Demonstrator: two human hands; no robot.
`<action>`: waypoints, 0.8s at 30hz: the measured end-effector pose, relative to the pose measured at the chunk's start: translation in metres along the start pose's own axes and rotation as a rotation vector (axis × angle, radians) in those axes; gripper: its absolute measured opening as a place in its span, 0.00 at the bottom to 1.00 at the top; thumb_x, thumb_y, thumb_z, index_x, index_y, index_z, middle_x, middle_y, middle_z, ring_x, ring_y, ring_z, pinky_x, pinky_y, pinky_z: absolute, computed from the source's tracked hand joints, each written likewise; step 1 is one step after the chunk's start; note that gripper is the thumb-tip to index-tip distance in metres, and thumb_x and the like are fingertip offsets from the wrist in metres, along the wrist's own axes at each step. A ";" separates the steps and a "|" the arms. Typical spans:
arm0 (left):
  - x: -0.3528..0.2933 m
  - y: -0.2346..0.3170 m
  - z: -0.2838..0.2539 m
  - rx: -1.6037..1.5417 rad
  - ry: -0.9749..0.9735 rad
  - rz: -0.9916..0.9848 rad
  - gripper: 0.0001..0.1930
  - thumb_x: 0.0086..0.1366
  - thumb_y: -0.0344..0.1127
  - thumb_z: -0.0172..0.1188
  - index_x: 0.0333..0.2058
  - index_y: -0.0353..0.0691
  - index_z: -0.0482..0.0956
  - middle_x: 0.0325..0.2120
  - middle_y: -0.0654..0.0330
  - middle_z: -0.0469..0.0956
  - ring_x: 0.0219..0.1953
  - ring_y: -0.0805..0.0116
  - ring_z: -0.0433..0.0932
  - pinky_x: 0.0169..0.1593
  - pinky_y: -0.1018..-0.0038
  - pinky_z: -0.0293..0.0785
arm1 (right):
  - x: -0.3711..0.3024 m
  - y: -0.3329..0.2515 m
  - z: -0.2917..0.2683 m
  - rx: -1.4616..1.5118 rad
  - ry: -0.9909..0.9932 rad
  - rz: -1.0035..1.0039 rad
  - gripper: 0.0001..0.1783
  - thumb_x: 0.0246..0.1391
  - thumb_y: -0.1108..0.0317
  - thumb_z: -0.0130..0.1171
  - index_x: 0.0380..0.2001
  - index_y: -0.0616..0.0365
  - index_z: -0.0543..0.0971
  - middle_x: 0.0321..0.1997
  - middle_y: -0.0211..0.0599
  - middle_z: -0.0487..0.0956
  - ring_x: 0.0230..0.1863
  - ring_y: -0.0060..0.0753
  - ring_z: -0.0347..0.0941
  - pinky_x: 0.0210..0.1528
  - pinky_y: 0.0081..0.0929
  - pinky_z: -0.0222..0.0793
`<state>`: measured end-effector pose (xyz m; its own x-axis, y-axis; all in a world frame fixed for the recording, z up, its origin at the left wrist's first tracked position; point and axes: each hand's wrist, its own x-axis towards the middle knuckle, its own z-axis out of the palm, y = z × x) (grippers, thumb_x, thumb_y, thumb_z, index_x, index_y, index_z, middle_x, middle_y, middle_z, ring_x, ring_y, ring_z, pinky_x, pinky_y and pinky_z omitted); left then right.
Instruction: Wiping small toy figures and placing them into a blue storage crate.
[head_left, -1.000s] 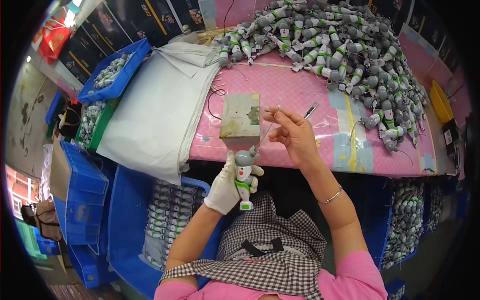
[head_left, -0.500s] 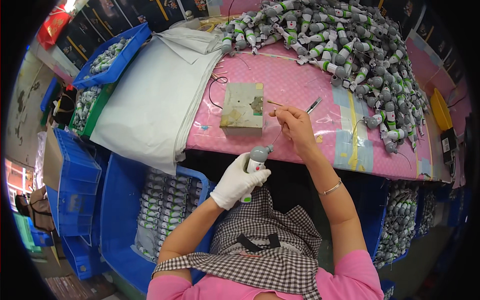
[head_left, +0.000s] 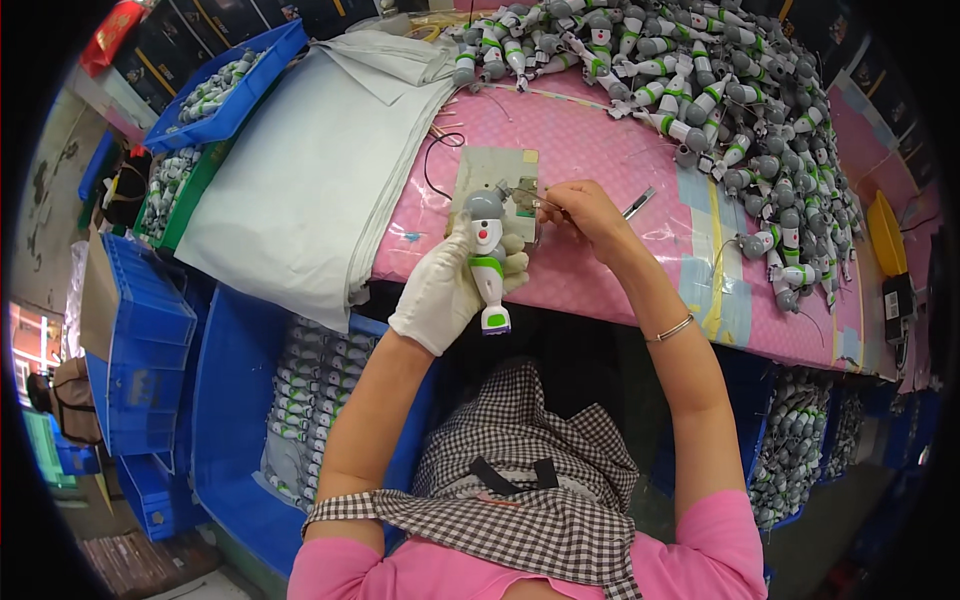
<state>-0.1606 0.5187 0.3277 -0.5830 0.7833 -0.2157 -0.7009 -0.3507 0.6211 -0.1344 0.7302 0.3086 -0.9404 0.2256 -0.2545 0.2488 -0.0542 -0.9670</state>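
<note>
My left hand [head_left: 438, 292], in a white glove, is wrapped round a small handheld device [head_left: 488, 272] with a grey rounded head, white body, red dot and green bands. The device stands nearly upright, head away from me, over the front of a grey metal box [head_left: 490, 164]. From its head a thin dark wire [head_left: 528, 193] runs right to my bare right hand [head_left: 588, 216], whose fingers are pinched on it. Whether a thin stick is also in those fingers, I cannot tell. The wire passes over the notched patch on the box top.
A large heap of similar devices [head_left: 690, 85] covers the back right of the pink table [head_left: 590, 150]. A metal-tipped tool [head_left: 640, 202] lies right of my right hand. White sheets [head_left: 310, 150] drape the left side. Blue bins [head_left: 235, 420] with more devices stand below.
My left hand has lifted the device up and forward from near my lap to the metal box. The right hand has shifted slightly, and the wooden stick seen earlier no longer shows clearly.
</note>
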 end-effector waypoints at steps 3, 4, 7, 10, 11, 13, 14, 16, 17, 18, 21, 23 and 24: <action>0.005 0.001 -0.001 -0.009 -0.016 -0.004 0.17 0.64 0.41 0.52 0.45 0.34 0.68 0.34 0.56 0.75 0.34 0.65 0.77 0.43 0.67 0.75 | 0.000 -0.002 0.002 0.022 -0.017 0.009 0.12 0.45 0.65 0.48 0.14 0.58 0.73 0.16 0.27 0.70 0.11 0.15 0.55 0.13 0.16 0.47; 0.006 0.001 -0.001 0.037 -0.009 0.005 0.17 0.64 0.40 0.52 0.45 0.34 0.68 0.34 0.56 0.75 0.34 0.65 0.77 0.43 0.67 0.75 | 0.000 -0.002 0.003 0.036 -0.010 0.004 0.13 0.45 0.63 0.49 0.15 0.58 0.75 0.11 0.21 0.65 0.11 0.14 0.54 0.13 0.16 0.45; 0.007 -0.002 -0.001 0.087 0.020 0.065 0.15 0.64 0.38 0.53 0.44 0.33 0.69 0.33 0.56 0.75 0.33 0.65 0.77 0.42 0.68 0.76 | 0.001 -0.001 0.004 0.013 -0.023 0.008 0.13 0.47 0.64 0.48 0.14 0.56 0.71 0.18 0.29 0.72 0.12 0.15 0.56 0.14 0.16 0.49; 0.006 -0.002 0.003 0.116 0.094 0.075 0.14 0.64 0.36 0.53 0.43 0.34 0.70 0.32 0.56 0.75 0.31 0.65 0.77 0.40 0.69 0.76 | -0.004 -0.004 0.008 -0.032 -0.005 -0.010 0.14 0.49 0.63 0.48 0.15 0.56 0.72 0.16 0.26 0.69 0.13 0.14 0.57 0.15 0.16 0.50; 0.006 -0.002 0.004 0.114 0.093 0.075 0.14 0.64 0.36 0.53 0.43 0.34 0.70 0.32 0.56 0.75 0.31 0.65 0.77 0.40 0.69 0.76 | -0.005 -0.006 0.008 -0.034 -0.004 -0.009 0.14 0.49 0.63 0.48 0.15 0.56 0.72 0.16 0.26 0.69 0.13 0.14 0.57 0.15 0.16 0.50; 0.008 -0.004 0.007 0.137 0.079 0.111 0.14 0.63 0.37 0.54 0.43 0.34 0.70 0.31 0.57 0.75 0.31 0.66 0.77 0.40 0.70 0.76 | -0.009 -0.008 0.006 -0.081 0.032 -0.047 0.14 0.50 0.62 0.48 0.16 0.56 0.73 0.16 0.25 0.69 0.13 0.14 0.58 0.16 0.16 0.50; 0.009 -0.006 0.007 0.136 0.069 0.107 0.14 0.63 0.37 0.54 0.43 0.34 0.70 0.31 0.57 0.75 0.31 0.66 0.77 0.40 0.70 0.76 | -0.009 -0.006 0.005 -0.084 0.043 -0.047 0.14 0.50 0.62 0.48 0.16 0.56 0.73 0.16 0.25 0.69 0.13 0.14 0.58 0.16 0.16 0.50; 0.013 -0.010 0.007 0.158 0.064 0.113 0.14 0.62 0.38 0.55 0.42 0.34 0.71 0.31 0.58 0.74 0.32 0.67 0.77 0.39 0.71 0.76 | -0.009 -0.003 0.002 -0.025 0.058 -0.069 0.13 0.49 0.62 0.49 0.17 0.57 0.74 0.16 0.24 0.69 0.13 0.14 0.59 0.16 0.16 0.51; 0.012 -0.011 0.010 0.175 0.092 0.119 0.16 0.62 0.40 0.56 0.43 0.35 0.70 0.31 0.59 0.74 0.29 0.69 0.76 0.37 0.73 0.75 | -0.009 -0.002 0.000 -0.030 0.077 -0.074 0.13 0.49 0.62 0.49 0.17 0.57 0.74 0.16 0.24 0.69 0.13 0.14 0.59 0.16 0.16 0.51; 0.006 -0.008 0.007 0.158 0.086 0.092 0.17 0.62 0.40 0.56 0.44 0.36 0.69 0.31 0.60 0.74 0.28 0.71 0.74 0.35 0.75 0.74 | -0.010 -0.004 0.002 -0.031 0.120 -0.115 0.13 0.49 0.62 0.50 0.17 0.57 0.74 0.17 0.25 0.70 0.14 0.14 0.59 0.16 0.15 0.52; -0.027 0.014 -0.021 0.142 0.088 0.010 0.16 0.62 0.40 0.55 0.45 0.38 0.68 0.31 0.63 0.73 0.24 0.76 0.71 0.30 0.80 0.71 | -0.015 -0.021 -0.016 0.059 0.180 -0.146 0.11 0.50 0.62 0.53 0.24 0.59 0.76 0.20 0.26 0.72 0.16 0.14 0.62 0.18 0.14 0.56; -0.061 0.031 -0.054 0.426 0.326 0.230 0.15 0.61 0.38 0.56 0.43 0.39 0.69 0.30 0.64 0.73 0.24 0.78 0.70 0.27 0.83 0.69 | -0.014 -0.024 -0.044 0.150 0.489 -0.331 0.10 0.50 0.64 0.56 0.33 0.58 0.77 0.27 0.28 0.74 0.23 0.16 0.67 0.25 0.15 0.62; -0.083 0.042 -0.083 0.559 0.540 0.347 0.15 0.61 0.38 0.57 0.43 0.38 0.69 0.26 0.66 0.71 0.21 0.79 0.67 0.24 0.83 0.65 | -0.002 -0.015 -0.070 -0.085 0.623 -0.527 0.12 0.50 0.65 0.57 0.38 0.58 0.76 0.31 0.29 0.74 0.27 0.19 0.69 0.29 0.17 0.65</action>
<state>-0.1756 0.3969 0.3090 -0.9428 0.2767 -0.1859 -0.2230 -0.1090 0.9687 -0.1203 0.7988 0.3240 -0.6440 0.7009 0.3066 -0.1493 0.2779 -0.9489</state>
